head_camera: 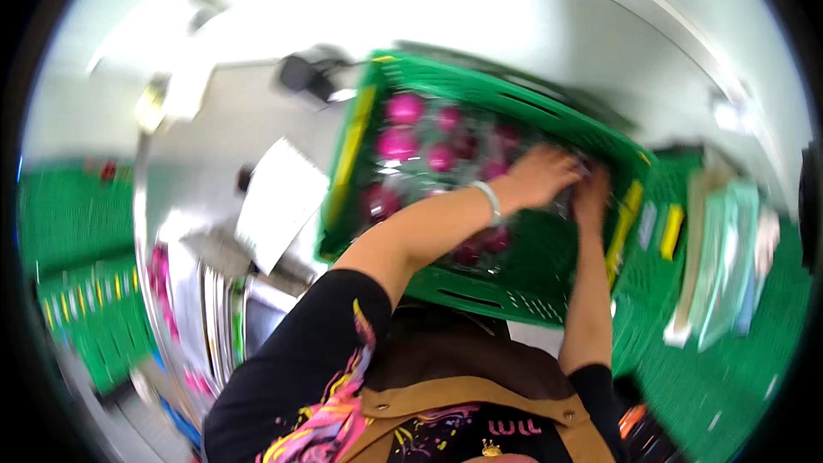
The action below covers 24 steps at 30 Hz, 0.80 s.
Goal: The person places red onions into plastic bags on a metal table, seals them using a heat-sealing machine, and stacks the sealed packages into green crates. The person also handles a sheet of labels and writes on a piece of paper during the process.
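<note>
A green plastic crate [527, 106] lies before me, slightly tilted in view. Clear plastic packs of round magenta produce [404, 143] fill its left and middle part. My left hand [543, 175], with a pale band on the wrist, reaches over the packs to the crate's right part. Close beside it, my right hand [590, 196] is inside the right end. Between the hands is a clear pack, blurred and partly hidden by the fingers. Whether either hand grips it is not plain. Bare green crate floor shows below the hands.
White sheets [281, 202] lie left of the crate on a grey metal table [247, 103]. A black device [308, 77] stands behind. More green crates are stacked at the right [656, 308] and left [83, 218]. Clear greenish plastic bags [726, 263] hang at the right.
</note>
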Tool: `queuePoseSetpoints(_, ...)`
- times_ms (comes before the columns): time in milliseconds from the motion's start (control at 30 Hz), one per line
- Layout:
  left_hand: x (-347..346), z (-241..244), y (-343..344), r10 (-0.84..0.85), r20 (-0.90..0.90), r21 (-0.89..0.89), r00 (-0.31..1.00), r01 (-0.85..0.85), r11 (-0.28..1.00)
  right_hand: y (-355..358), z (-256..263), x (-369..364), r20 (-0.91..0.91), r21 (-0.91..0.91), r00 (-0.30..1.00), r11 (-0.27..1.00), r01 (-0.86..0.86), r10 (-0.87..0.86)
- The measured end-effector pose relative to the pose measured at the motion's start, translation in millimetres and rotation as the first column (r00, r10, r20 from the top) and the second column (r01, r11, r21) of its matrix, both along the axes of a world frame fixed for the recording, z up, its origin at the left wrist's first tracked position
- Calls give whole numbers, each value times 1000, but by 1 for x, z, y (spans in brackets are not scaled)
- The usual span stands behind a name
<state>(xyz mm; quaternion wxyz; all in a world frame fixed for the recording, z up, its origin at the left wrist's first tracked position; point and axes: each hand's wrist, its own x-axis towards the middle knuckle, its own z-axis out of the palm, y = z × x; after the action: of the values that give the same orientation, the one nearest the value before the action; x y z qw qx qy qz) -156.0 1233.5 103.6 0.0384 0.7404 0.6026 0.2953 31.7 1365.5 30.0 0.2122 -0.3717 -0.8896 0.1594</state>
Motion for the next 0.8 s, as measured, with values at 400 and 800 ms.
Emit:
queuePoseSetpoints(400, -93, 217, -491, 678, 627, -238, 383, -735, 635, -298, 153, -107, -178, -324, 771, 704, -633, 611)
queuePoseSetpoints(800, 124, 74, -1110, -31, 641, -528, -767, -411, -743, -627, 212, -203, 158, -38, -353, -351, -935, 922)
